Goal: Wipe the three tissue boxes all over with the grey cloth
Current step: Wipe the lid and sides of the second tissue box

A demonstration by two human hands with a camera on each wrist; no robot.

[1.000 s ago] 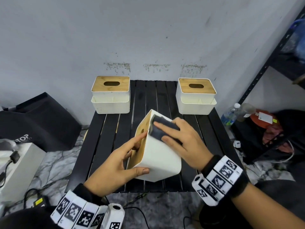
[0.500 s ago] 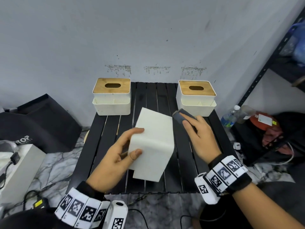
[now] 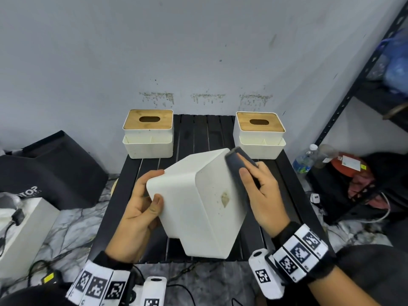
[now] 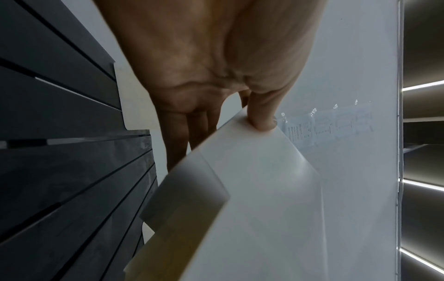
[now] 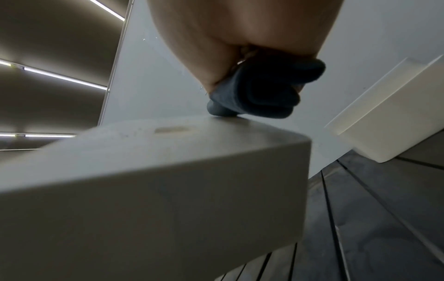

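The held tissue box [image 3: 198,202] is gripped at its left edge by the left hand [image 3: 136,208], thumb on the upper face, fingers curled underneath; it is kept tilted above the black slatted counter [image 3: 194,133], bottom and side faces turned up toward the camera. Compared with half a second ago, the box has been rotated so a stained face with a brownish spot [image 3: 224,198] is now shown, and the right hand [image 3: 262,195] has been brought from beside the box onto its right edge. The grey cloth [image 3: 237,162] is held folded in the right hand's grip, pinched between thumb and fingers, and is pressed against the box's upper right corner; in the right wrist view the cloth [image 5: 261,95] is seen touching the box's edge just past the spot. Marker bands are worn on both wrists. Farther back, the left tissue box [image 3: 148,133] and the right tissue box [image 3: 260,134] are stood upright at the counter's rear corners, wooden lids up, well apart, unchanged. A black bag [image 3: 50,173] is seen on the floor to the left, a water bottle [image 3: 305,159] and a metal shelf [image 3: 362,85] to the right. Nothing is placed between the hands and the rear boxes.
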